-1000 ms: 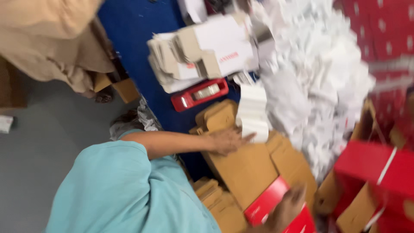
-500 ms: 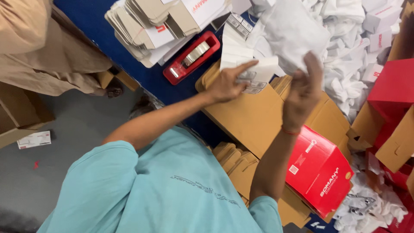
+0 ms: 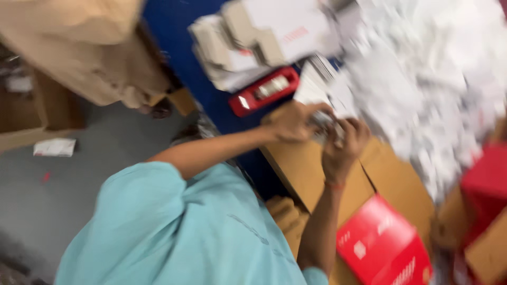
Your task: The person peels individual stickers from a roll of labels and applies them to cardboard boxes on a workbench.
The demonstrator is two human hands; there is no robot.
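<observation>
The view is blurred. Both my hands meet over a flattened brown cardboard sheet (image 3: 311, 169). My left hand (image 3: 289, 120) and my right hand (image 3: 346, 143) grip the same bundle of white paper (image 3: 323, 95), pinched between the fingers at its lower edge. Just above the hands lies a red tape dispenser (image 3: 264, 91) on a blue surface (image 3: 174, 26). My light blue sleeve and shirt fill the lower left.
A big heap of crumpled white paper (image 3: 422, 68) spreads at the right. Flat white and grey cartons (image 3: 253, 37) are stacked at the top. A red box (image 3: 385, 243) lies at the lower right, more red boxes (image 3: 486, 174) at the right edge. Brown cardboard (image 3: 79, 42) and grey floor (image 3: 42, 200) are at the left.
My right hand came up from the red box to the paper. Both hands have closed together on the paper bundle, lower than half a second ago. The camera swung about.
</observation>
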